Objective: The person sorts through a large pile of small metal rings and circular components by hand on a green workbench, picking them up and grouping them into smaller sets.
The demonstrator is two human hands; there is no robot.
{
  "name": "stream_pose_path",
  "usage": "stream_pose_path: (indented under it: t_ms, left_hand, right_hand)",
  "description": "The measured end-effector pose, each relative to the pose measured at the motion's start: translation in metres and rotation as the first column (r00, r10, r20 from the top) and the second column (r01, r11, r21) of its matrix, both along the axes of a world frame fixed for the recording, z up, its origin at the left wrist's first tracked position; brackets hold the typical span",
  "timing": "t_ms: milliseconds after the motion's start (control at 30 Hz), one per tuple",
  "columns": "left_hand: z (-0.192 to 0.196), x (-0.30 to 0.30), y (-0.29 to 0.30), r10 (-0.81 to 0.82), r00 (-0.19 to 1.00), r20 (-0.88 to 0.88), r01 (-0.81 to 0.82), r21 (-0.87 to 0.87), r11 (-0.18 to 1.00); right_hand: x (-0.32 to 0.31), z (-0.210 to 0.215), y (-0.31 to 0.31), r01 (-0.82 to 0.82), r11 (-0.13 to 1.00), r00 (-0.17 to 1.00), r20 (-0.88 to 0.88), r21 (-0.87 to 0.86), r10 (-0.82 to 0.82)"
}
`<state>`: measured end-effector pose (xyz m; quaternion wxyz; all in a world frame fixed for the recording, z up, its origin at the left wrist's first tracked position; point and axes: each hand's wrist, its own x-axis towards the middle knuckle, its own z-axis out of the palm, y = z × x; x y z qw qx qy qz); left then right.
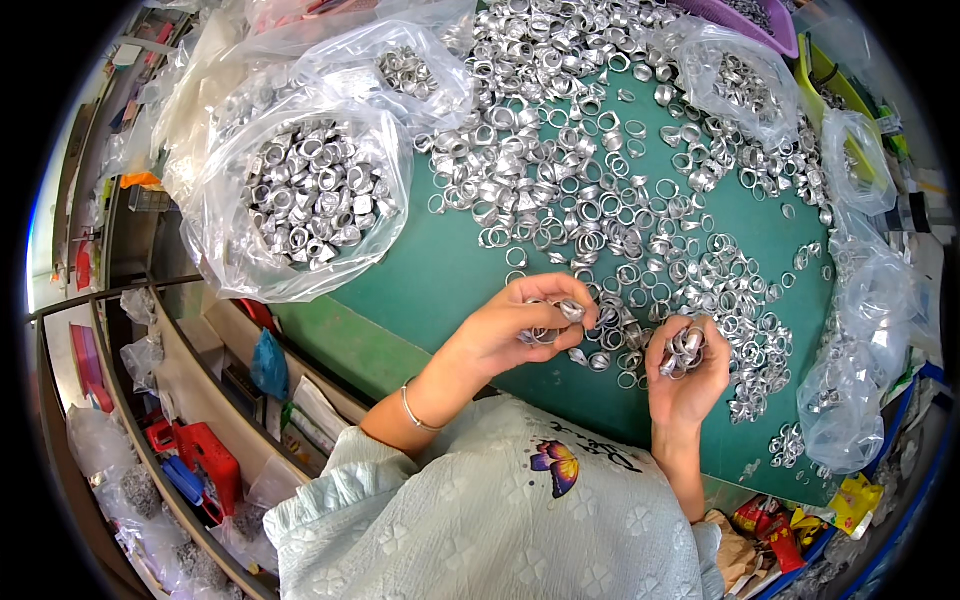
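Pale patterned sleeves (450, 520) with a butterfly print fill the lower edge, closest to the lens. At far left, shelves under the surface edge hold a red box (205, 455) and small bags. Above them sits an open clear bag (310, 195) heaped with silver metal rings. The left hand (520, 325), a thin bangle (415, 410) on its wrist, has its fingers pinched together on one ring (572, 310) just above the green surface (440, 275). A wide spread of loose rings (600, 190) covers the surface beyond. The right hand (688, 370) is curled closed around a small bunch of rings (685, 350). Further right lie more clear bags (850, 400) holding a few rings.
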<state>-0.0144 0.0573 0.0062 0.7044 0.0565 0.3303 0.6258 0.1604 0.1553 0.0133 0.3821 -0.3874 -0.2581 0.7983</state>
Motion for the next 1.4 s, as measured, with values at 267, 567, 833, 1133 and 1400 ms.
stream_pose_path:
  t_ms: [267,567,833,1133,1400]
  left_hand:
    - [-0.006,-0.015,0.003,-0.017,0.805,-0.593,-0.095,-0.157,0.983]
    - [-0.013,-0.022,0.052,-0.171,-0.441,-0.881,-0.084,-0.149,0.985]
    - [0.0,-0.021,0.027,-0.155,-0.403,-0.902,0.051,-0.191,0.98]
    - [-0.017,-0.023,0.092,0.002,-0.568,-0.823,0.144,-0.097,0.985]
    - [-0.011,-0.022,0.061,-0.095,-0.601,-0.794,0.163,-0.238,0.958]
  right_hand:
    - [-0.005,-0.003,0.002,0.011,0.998,0.993,0.114,0.064,-0.019]
    - [-0.005,-0.003,0.005,-0.041,0.999,0.998,0.055,0.026,0.04]
    - [0.017,-0.006,0.03,-0.496,0.832,0.868,0.161,0.248,0.469]
    - [0.019,-0.003,0.04,-0.333,0.932,0.942,0.106,0.144,0.32]
    - [0.072,-0.002,0.05,-0.183,0.97,0.979,0.115,0.16,0.166]
